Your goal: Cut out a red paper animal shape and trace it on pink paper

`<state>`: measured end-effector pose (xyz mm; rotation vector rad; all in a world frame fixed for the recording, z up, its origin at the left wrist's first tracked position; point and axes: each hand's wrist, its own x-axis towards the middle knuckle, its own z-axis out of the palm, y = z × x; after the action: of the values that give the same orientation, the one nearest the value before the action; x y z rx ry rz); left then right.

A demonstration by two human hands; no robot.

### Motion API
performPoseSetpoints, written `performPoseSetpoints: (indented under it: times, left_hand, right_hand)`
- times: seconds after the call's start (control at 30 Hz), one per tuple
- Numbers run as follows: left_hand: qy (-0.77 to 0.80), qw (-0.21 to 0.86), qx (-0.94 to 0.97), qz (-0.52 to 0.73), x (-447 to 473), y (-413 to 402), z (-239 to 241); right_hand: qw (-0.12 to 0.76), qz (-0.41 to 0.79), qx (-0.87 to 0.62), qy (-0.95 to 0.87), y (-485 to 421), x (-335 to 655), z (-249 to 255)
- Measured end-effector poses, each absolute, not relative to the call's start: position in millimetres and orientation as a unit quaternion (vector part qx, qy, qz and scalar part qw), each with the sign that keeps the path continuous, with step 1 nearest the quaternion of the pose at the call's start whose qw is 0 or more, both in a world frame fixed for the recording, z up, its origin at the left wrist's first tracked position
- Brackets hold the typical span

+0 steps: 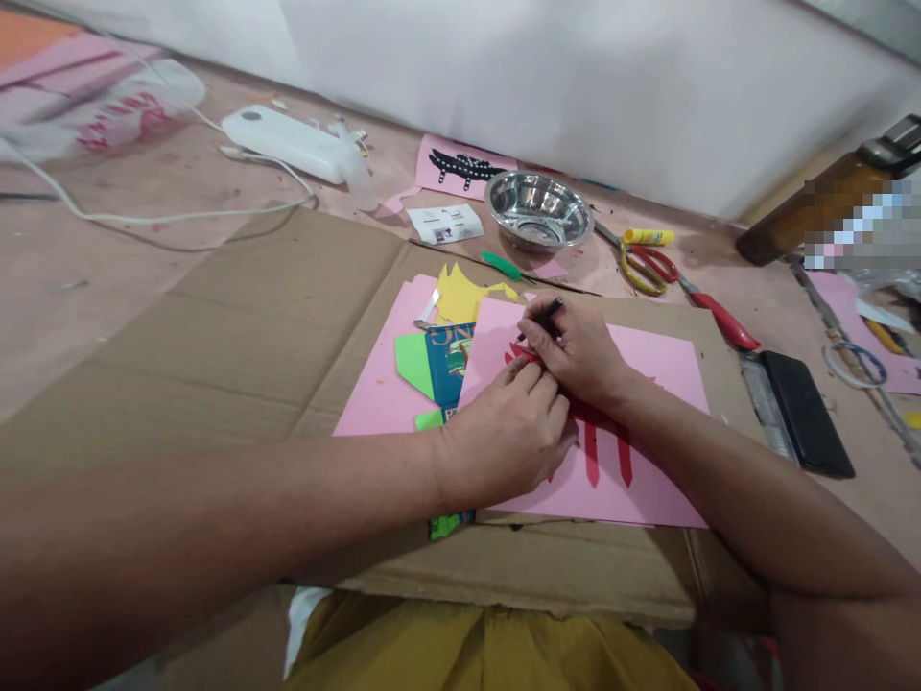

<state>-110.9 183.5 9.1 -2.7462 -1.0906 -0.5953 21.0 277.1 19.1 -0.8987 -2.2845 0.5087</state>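
Note:
A pink paper sheet [648, 384] lies on a flattened cardboard sheet [288, 317] in front of me. A red paper cutout [601, 446] with long strips lies on the pink sheet, mostly under my hands. My right hand [576, 350] is closed round a thin black pen or craft knife [548, 309], its tip down at the red cutout. My left hand [507, 437] presses down on the red cutout with fingers curled together, right beside the right hand.
Another pink sheet [378, 384], yellow [460, 293] and green scraps [415, 363] and a blue booklet [450, 360] lie left of my hands. Behind are a steel bowl [538, 208], scissors [648, 267], a glue stick [648, 236], a white power strip [288, 142], a red-handled tool [723, 321] and a black block [806, 411].

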Motion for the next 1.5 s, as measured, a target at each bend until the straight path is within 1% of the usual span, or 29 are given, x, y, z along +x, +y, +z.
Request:
performPoseSetpoints:
  times: [0.4,0.97,1.5]
  left_hand:
    - [-0.359,0.079,-0.905,-0.215,-110.9,183.4,8.7]
    - [-0.356,0.075,-0.908,-0.21,-111.3,184.2,8.3]
    - [-0.355,0.072,-0.909,-0.205,-111.1,184.3,9.3]
  right_hand:
    - [0.318,0.19,-0.333,-0.867,279.6,19.2,17.6]
    - [0.333,0.198,-0.327,-0.862,279.9,18.5,16.5]
    - [0.325,0.211,-0.331,-0.86,279.9,19.1,16.3]
